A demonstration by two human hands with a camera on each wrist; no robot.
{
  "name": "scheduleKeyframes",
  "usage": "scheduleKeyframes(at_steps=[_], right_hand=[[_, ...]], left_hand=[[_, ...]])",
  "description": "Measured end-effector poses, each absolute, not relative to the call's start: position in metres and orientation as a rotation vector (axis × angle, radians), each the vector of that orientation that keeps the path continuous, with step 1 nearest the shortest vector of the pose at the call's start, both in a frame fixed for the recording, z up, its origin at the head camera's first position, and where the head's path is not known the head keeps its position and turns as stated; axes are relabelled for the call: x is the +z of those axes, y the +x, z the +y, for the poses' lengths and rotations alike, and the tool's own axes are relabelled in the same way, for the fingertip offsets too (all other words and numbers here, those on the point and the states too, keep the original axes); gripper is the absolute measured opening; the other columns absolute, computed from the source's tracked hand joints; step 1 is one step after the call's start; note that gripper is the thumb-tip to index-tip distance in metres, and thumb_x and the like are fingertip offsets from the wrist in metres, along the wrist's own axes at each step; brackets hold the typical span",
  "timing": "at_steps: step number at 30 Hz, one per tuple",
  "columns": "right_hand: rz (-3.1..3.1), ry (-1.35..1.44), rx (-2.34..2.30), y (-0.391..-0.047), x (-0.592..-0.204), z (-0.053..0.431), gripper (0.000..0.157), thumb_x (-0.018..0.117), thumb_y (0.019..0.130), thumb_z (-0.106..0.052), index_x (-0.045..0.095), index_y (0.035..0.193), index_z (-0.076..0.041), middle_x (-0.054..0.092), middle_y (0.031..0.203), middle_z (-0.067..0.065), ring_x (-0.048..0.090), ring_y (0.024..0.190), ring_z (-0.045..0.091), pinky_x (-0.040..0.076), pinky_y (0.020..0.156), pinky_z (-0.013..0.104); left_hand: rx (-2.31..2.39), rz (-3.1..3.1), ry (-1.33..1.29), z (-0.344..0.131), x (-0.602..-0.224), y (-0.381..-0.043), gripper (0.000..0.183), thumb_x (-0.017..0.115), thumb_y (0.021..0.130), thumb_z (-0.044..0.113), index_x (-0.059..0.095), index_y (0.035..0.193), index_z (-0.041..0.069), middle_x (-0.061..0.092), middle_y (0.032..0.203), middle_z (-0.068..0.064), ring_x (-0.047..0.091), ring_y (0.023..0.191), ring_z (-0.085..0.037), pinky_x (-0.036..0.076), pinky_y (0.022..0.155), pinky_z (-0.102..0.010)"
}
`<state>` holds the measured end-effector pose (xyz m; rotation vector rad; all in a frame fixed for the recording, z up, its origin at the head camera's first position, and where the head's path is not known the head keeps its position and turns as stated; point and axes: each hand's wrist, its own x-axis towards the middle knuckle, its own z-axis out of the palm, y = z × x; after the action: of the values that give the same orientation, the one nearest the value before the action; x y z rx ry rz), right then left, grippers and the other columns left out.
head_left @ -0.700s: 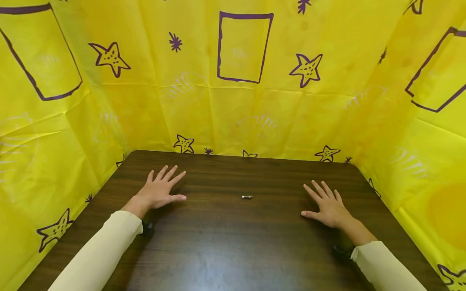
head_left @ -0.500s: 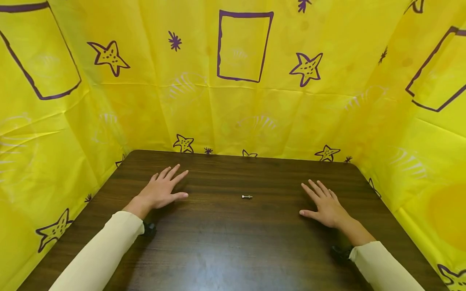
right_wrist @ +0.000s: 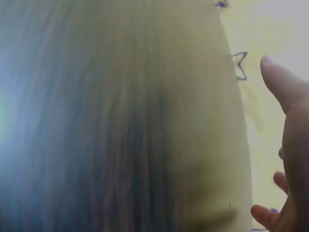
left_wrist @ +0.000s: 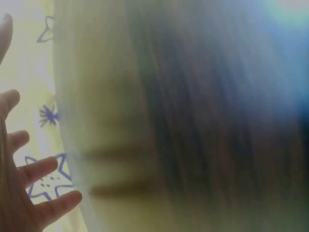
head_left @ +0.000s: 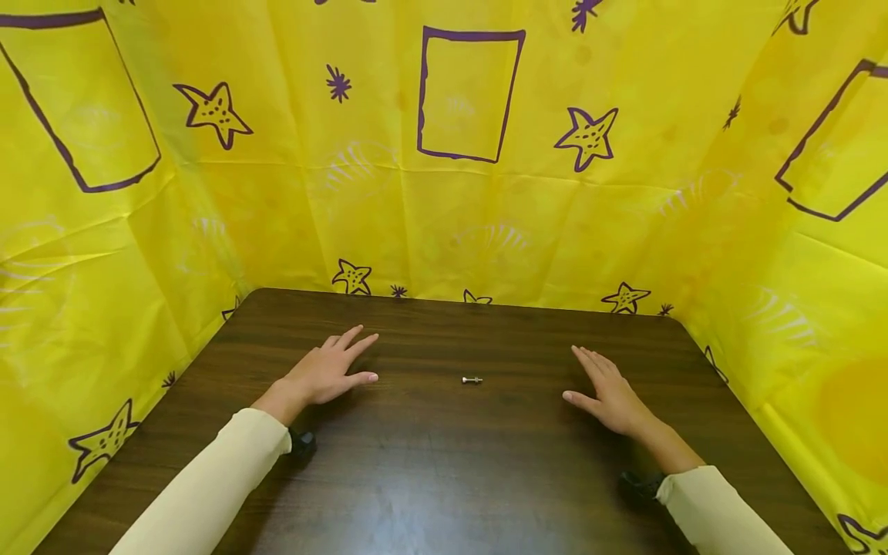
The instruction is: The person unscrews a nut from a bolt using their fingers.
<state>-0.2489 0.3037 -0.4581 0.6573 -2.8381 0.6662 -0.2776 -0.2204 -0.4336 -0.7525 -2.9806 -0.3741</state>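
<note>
A small silvery bolt (head_left: 472, 380) lies on its side on the dark wooden table, with what looks like a nut near its right end. To its left, my left hand (head_left: 321, 375) hovers over the tabletop with fingers spread and the thumb toward the bolt. On the other side my right hand (head_left: 613, 399) is held with straight fingers close together and the thumb apart. Neither hand touches the bolt. In the left wrist view the left hand (left_wrist: 24, 193) shows spread fingers; the right wrist view shows part of the right hand (right_wrist: 297, 159). The bolt appears in neither wrist view.
The brown table (head_left: 416, 470) has rounded far corners. A yellow cloth (head_left: 388, 193) printed with purple starfish and frames hangs around its back and both sides. Dark wrist cameras, such as the left one (head_left: 302, 444), sit under both wrists.
Both hands have moved inward toward the bolt, the left going right and the right going left. The right fingers have drawn closer together. The bolt stays in place.
</note>
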Motion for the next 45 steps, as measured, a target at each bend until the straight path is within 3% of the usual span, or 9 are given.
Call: scheduleKeyframes(at_steps=[5, 11, 16, 23, 31, 39, 45], right_hand=[[-2.791, 0.608, 0.865, -0.251, -0.458, 0.292, 0.081, 0.066, 0.093, -0.040, 0.024, 0.154, -0.007, 0.029, 0.152, 0.024, 0.024, 0.136, 0.048, 0.022, 0.103, 0.066], [-2.735, 0.417, 0.994, -0.255, -0.457, 0.277, 0.071, 0.062, 0.095, -0.042, 0.035, 0.149, -0.005, 0.050, 0.135, 0.024, 0.044, 0.121, 0.044, 0.037, 0.093, 0.062], [-2.664, 0.364, 1.073, -0.259, -0.458, 0.265, 0.063, 0.066, 0.094, -0.035, 0.043, 0.142, -0.001, 0.058, 0.124, 0.024, 0.053, 0.114, 0.041, 0.042, 0.090, 0.058], [-2.652, 0.293, 1.159, -0.262, -0.461, 0.249, 0.055, 0.067, 0.094, -0.028, 0.049, 0.137, 0.000, 0.064, 0.110, 0.018, 0.060, 0.100, 0.035, 0.049, 0.081, 0.048], [-2.649, 0.160, 1.268, -0.262, -0.460, 0.230, 0.051, 0.066, 0.094, -0.032, 0.054, 0.133, -0.001, 0.065, 0.097, 0.010, 0.061, 0.085, 0.026, 0.048, 0.067, 0.035], [-2.586, 0.199, 1.328, -0.265, -0.465, 0.211, 0.046, 0.069, 0.091, -0.029, 0.060, 0.125, 0.001, 0.066, 0.089, 0.007, 0.061, 0.080, 0.023, 0.048, 0.066, 0.034], [-2.639, 0.208, 1.318, -0.266, -0.466, 0.198, 0.034, 0.072, 0.090, -0.018, 0.066, 0.119, -0.002, 0.066, 0.085, 0.004, 0.059, 0.076, 0.020, 0.046, 0.065, 0.032]], left_hand=[[-0.493, -2.963, -0.750, -0.209, -0.433, -0.276, 0.073, 0.052, 0.093, 0.060, 0.031, 0.154, 0.025, 0.026, 0.156, -0.014, 0.034, 0.133, -0.044, 0.037, 0.094, -0.065], [-0.608, -2.941, -0.746, -0.197, -0.429, -0.276, 0.068, 0.053, 0.095, 0.055, 0.032, 0.153, 0.026, 0.030, 0.155, -0.013, 0.032, 0.136, -0.039, 0.033, 0.099, -0.063], [-0.674, -2.933, -0.780, -0.189, -0.429, -0.275, 0.067, 0.053, 0.096, 0.053, 0.034, 0.152, 0.022, 0.036, 0.152, -0.013, 0.033, 0.135, -0.037, 0.032, 0.101, -0.061], [-0.807, -2.975, -0.747, -0.180, -0.428, -0.277, 0.065, 0.048, 0.096, 0.058, 0.035, 0.152, 0.026, 0.039, 0.150, -0.007, 0.032, 0.137, -0.033, 0.031, 0.103, -0.059], [-1.032, -2.930, -0.773, -0.165, -0.429, -0.279, 0.065, 0.046, 0.097, 0.059, 0.036, 0.151, 0.025, 0.038, 0.151, -0.007, 0.033, 0.138, -0.031, 0.027, 0.107, -0.056], [-1.230, -2.861, -0.790, -0.143, -0.430, -0.282, 0.063, 0.058, 0.096, 0.045, 0.041, 0.148, 0.014, 0.047, 0.144, -0.014, 0.055, 0.117, -0.033, 0.043, 0.096, -0.051], [-1.315, -2.834, -0.746, -0.123, -0.436, -0.284, 0.060, 0.065, 0.094, 0.036, 0.046, 0.144, 0.009, 0.057, 0.134, -0.013, 0.060, 0.109, -0.027, 0.046, 0.092, -0.047]])
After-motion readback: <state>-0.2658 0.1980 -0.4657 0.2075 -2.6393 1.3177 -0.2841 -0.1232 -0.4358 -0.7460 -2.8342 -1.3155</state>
